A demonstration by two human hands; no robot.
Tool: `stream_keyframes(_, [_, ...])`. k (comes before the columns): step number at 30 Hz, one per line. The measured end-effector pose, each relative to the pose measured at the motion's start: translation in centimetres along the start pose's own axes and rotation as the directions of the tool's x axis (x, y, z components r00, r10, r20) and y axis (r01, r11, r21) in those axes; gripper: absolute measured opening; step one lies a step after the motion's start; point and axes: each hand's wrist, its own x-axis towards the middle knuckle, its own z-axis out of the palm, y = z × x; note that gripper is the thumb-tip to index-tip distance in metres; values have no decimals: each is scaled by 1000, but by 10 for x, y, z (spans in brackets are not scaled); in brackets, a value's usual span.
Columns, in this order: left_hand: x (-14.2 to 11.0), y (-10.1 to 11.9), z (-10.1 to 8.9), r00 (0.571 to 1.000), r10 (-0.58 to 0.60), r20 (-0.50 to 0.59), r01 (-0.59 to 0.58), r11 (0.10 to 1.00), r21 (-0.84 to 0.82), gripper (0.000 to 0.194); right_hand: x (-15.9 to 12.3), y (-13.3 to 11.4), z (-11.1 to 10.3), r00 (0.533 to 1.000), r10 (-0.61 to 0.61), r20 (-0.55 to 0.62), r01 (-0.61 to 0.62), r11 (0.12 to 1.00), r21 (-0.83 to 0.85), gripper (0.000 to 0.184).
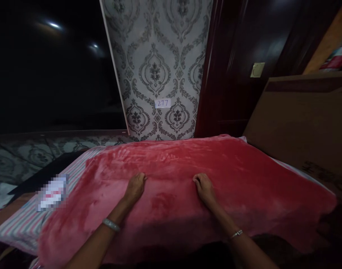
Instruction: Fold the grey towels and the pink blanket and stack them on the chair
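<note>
A red plush blanket (171, 198) lies spread wide in front of me, its pile showing lighter and darker patches. My left hand (135, 185) is closed on the cloth left of the middle, fingertips pinched together. To the right, my right hand (205, 186) is likewise closed, with thumb and fingers pinching the blanket. A faint crease runs across the fabric between the two hands. Beneath the blanket, a striped cloth (22, 224) in white, grey and pink sticks out on the left.
A blurred-out white label (53, 192) rests on the striped cloth. A large cardboard box (299, 127) stands at the right. Behind are a dark television screen (53, 74), patterned wallpaper (155, 71) bearing a paper marked 277 (162, 103), and a dark red wooden panel (229, 74).
</note>
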Motion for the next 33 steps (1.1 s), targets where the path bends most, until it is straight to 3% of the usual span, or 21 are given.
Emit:
stream_keyframes(7, [-9,0,6,999,31,-42,-31,1000,-4,24,-11,2,6,999,22,47,-23,1000,4,19])
stream_keyframes(10, [-11,0,8,998,23,-50,-24,1000,-6,26,-4,-20,13,995,-43,88,47,998,-39,22])
stream_keyframes(14, [-14,1,8,999,14,-36,-14,1000,6,28,10,-61,41,946,-138,294,158,986,-46,44])
stream_keyframes(17, [-16,3,8,1000,20,-7,-19,1000,20,29,11,-77,67,917,-118,381,150,987,-55,28])
stream_keyframes(20, [-15,6,10,999,33,40,-34,999,21,28,5,-73,82,938,-89,336,109,993,-39,12])
stream_keyframes(28, [-19,16,7,978,-3,207,1,1000,11,24,0,-52,83,948,-106,300,101,994,31,19])
stream_keyframes(33, [-42,-19,-30,960,-135,244,120,990,76,19,-3,-35,92,940,-153,304,132,987,89,27])
